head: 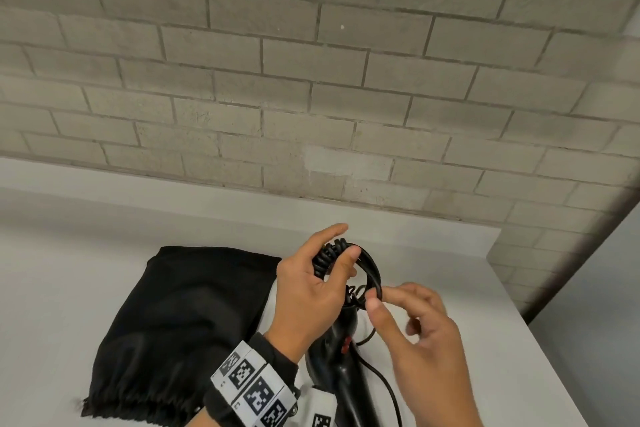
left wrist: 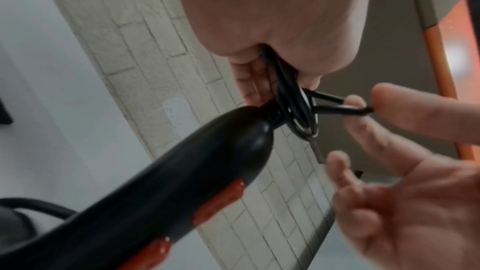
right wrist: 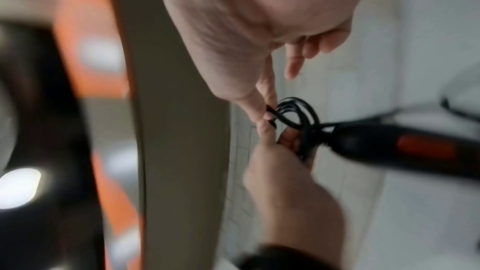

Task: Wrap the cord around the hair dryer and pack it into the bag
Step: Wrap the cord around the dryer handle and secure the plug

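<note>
A black hair dryer (head: 341,354) with red switches lies on the white table, its handle end raised toward the wall. My left hand (head: 320,274) grips a bundle of coiled black cord (head: 372,270) just above the handle end (left wrist: 254,130). My right hand (head: 377,300) pinches a bend of that cord (left wrist: 345,108) between thumb and forefinger, the other fingers spread loosely. In the right wrist view the same pinch shows at the cord loops (right wrist: 298,112). The black drawstring bag (head: 180,322) lies flat on the table, left of both hands.
The white table (head: 86,246) ends at a grey brick wall (head: 311,80) behind and drops off along its right edge (head: 540,333). A slack run of cord (head: 389,388) trails on the table right of the dryer. Tracking markers band my left wrist (head: 256,392).
</note>
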Demonstrator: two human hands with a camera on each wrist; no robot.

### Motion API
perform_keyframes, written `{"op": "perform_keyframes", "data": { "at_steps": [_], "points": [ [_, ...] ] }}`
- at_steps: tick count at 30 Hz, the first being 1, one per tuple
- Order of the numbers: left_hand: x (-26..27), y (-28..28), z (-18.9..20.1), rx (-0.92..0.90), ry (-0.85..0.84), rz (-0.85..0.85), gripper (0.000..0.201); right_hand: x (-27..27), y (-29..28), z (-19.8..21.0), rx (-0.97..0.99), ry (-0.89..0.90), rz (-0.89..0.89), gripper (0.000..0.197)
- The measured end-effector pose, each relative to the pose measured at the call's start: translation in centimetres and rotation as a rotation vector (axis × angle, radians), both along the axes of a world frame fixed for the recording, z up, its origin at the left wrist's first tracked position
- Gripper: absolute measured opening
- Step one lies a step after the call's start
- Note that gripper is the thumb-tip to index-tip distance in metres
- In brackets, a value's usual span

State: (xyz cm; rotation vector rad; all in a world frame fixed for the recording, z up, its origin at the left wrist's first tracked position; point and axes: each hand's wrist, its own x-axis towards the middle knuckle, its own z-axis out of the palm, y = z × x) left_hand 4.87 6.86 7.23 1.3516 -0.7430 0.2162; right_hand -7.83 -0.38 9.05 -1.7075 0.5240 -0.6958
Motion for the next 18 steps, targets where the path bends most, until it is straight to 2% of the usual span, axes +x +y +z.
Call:
{"op": "perform_keyframes", "data": {
  "at_steps": [1, 3, 8, 9, 11, 13, 14, 15, 16, 18],
  "points": [
    [0.0, -0.1, 0.0, 0.002, -0.020, 0.005, 0.024, -0.1, 0.5, -0.1, -0.080, -0.031, -0.056, 0.019],
    [0.0, -0.2, 0.1, -0.005, -0.051, -0.001, 0.016, 0.0, 1.0, 0.0, -0.079, -0.076, -0.016, 0.014],
    [0.6, -0.1, -0.3, -0.002, -0.101, 0.014, 0.019, 0.1, 1.1, 0.6, 0.001, -0.066, 0.135, 0.027],
    [0.7, -0.1, -0.2, -0.003, -0.104, 0.015, 0.018, 0.1, 0.8, 1.0, 0.060, -0.066, 0.150, 0.029],
    [0.6, 0.0, -0.2, 0.002, -0.125, 0.023, 0.018, -0.2, -0.1, 1.5, 0.399, -0.065, 0.204, 0.031],
    [0.7, -0.1, -0.4, 0.005, -0.117, 0.016, 0.018, -0.9, -0.5, 1.8, 0.704, -0.111, 0.339, 0.033],
    [0.8, -0.2, -0.5, -0.003, -0.090, 0.012, 0.017, -1.1, -0.7, 1.5, 0.775, -0.154, 0.405, 0.039],
    [1.0, -0.2, -0.5, -0.011, -0.062, 0.010, 0.018, -1.0, -0.7, 1.1, 0.789, -0.180, 0.443, 0.045],
    [1.3, -0.1, -0.6, -0.015, -0.045, 0.010, 0.018, -1.0, -0.8, 0.0, 0.721, -0.203, 0.445, 0.049],
    [1.5, 0.0, -0.4, 0.001, -0.062, 0.008, 0.018, -1.1, -0.4, -2.0, 0.461, -0.198, 0.432, 0.048]
  ]
}}
